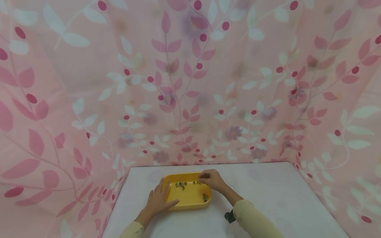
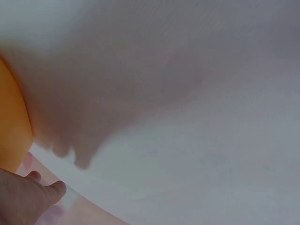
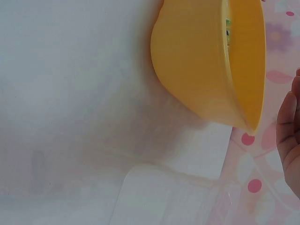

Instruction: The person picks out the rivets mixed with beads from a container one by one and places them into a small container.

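Note:
A yellow tray [image 1: 190, 197] with raised walls sits on the white table, several small glass marbles [image 1: 180, 185] inside it. Some marbles cluster near the far left, a few line up along the far wall, and others [image 1: 205, 197] gather at the right end. My left hand [image 1: 157, 199] rests on the tray's left side, fingers spread along the far edge and thumb over the near rim. Over the far right corner, my right hand [image 1: 212, 180] reaches down with bent fingers right at the marbles there. Its fingertips are partly hidden, and I cannot tell whether they pinch a marble.
Beside the tray in the right wrist view lies a clear plastic container [image 3: 154, 192]. A small black object [image 1: 229, 217] shows by the right sleeve. Pink leaf-patterned curtains [image 1: 184, 99] hang around the table's back and sides.

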The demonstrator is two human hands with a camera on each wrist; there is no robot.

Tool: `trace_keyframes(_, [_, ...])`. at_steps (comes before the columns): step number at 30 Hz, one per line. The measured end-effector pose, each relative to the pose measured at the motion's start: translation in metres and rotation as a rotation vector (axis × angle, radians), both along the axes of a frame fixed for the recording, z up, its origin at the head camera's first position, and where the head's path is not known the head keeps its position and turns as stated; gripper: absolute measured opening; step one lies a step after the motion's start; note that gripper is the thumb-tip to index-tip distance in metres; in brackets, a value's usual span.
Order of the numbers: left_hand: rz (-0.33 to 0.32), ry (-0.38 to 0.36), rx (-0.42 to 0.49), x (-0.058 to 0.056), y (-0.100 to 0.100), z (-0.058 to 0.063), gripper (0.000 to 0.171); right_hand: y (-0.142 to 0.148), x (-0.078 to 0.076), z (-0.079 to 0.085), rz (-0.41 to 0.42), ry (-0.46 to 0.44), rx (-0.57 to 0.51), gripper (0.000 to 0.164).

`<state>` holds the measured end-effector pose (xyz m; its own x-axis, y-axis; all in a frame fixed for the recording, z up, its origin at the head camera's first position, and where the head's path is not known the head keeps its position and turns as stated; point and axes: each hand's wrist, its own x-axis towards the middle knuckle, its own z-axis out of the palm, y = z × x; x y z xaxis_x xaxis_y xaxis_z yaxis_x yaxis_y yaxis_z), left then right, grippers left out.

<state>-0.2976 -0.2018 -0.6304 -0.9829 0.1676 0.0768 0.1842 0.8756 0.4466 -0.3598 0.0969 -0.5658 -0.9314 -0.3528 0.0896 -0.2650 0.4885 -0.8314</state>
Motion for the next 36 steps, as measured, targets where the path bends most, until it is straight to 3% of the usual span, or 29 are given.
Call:
trace_keyframes(9, [-0.006, 0.034, 0.016, 0.0, 0.001, 0.0, 0.104, 0.019, -0.002, -0.001, -0.015, 0.014, 0.007, 0.013])
trace_keyframes(21, [0.002, 0.006, 0.005, 0.003, 0.0, -0.002, 0.103, 0.046, 0.003, -0.005, -0.027, -0.002, 0.018, 0.017])
trace_keyframes(36, [0.002, 0.028, 0.002, 0.002, 0.001, -0.001, 0.104, 0.081, 0.009, -0.005, -0.081, 0.001, -0.031, 0.009])
